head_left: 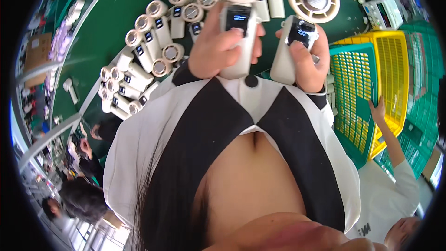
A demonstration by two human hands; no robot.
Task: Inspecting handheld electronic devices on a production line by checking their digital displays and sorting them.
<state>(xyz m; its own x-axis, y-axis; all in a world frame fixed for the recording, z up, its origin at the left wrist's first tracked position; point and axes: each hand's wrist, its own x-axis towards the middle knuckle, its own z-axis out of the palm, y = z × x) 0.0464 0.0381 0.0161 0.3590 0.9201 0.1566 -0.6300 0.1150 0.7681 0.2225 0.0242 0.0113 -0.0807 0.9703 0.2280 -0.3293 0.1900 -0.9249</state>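
My left hand (209, 51) is closed around the handle of a white handheld fan (239, 65) with a round slotted head, its thumb on the handle just below the lit dark screen. Beside it my right hand (312, 65) grips a second white handheld fan (282, 62), thumb at the lower edge of its lit screen. Both fans are held close to my chest with their round heads pointing away from me. More white fans (160, 30) of the same kind lie on the green table (102, 23) to the left of my left hand.
At the right, a green plastic basket (355, 97) leans by a yellow basket (392, 65), where a co-worker's hand (378, 111) touches the rim. A white instrument with a display (383, 14) stands at the far right. Other people (83, 200) are at the lower left.
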